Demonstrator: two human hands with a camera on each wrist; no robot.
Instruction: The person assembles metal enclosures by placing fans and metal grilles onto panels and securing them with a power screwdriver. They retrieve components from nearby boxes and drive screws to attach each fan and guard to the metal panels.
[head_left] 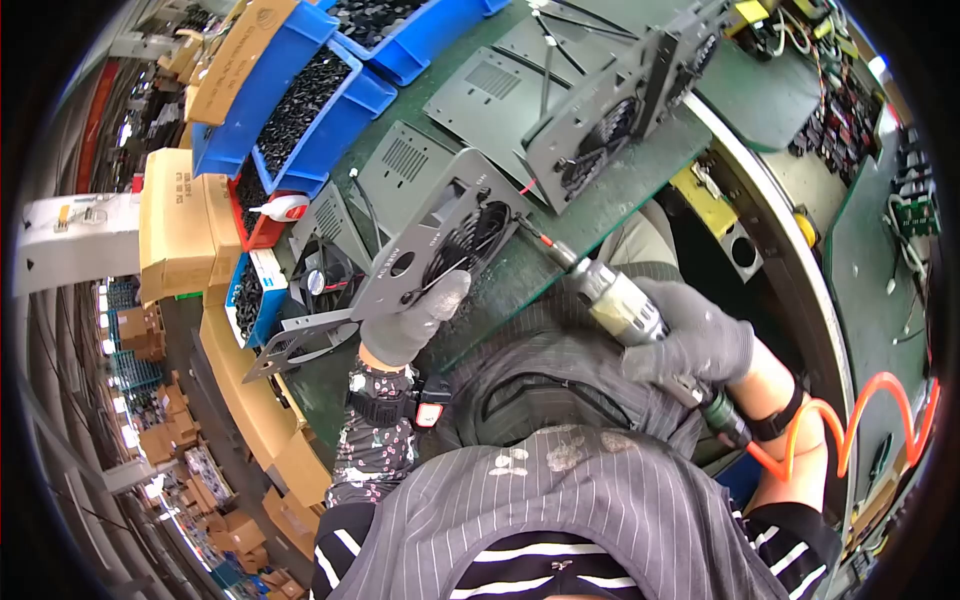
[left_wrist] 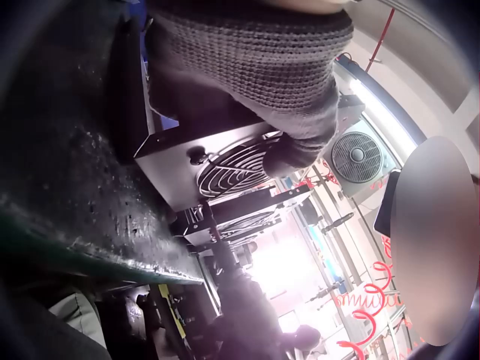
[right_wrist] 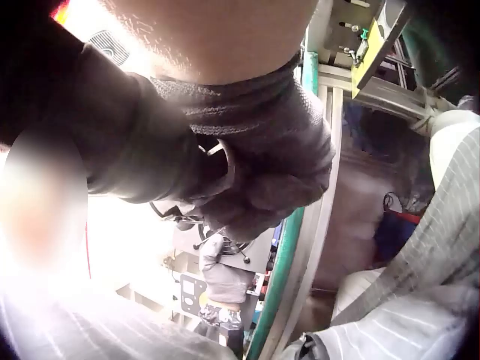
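My gloved left hand (head_left: 415, 315) grips the lower edge of an upright grey metal panel (head_left: 425, 225), thumb up beside its round fan grille (head_left: 472, 238). In the left wrist view, the gloved fingers (left_wrist: 289, 154) lie over the panel's edge by the grille. My gloved right hand (head_left: 690, 335) holds a power screwdriver (head_left: 615, 298), its bit angled up and left toward the panel's right edge. The right wrist view shows the dark glove (right_wrist: 262, 169) curled, with most of the tool hidden.
More grey fan panels (head_left: 590, 135) stand on the green bench (head_left: 625, 205). Blue bins (head_left: 310, 110) of small black parts line the far left, with a white bottle (head_left: 283, 207) beside them. An orange coiled hose (head_left: 850, 420) runs from the screwdriver to the right. Cardboard boxes (head_left: 175, 225) stand at left.
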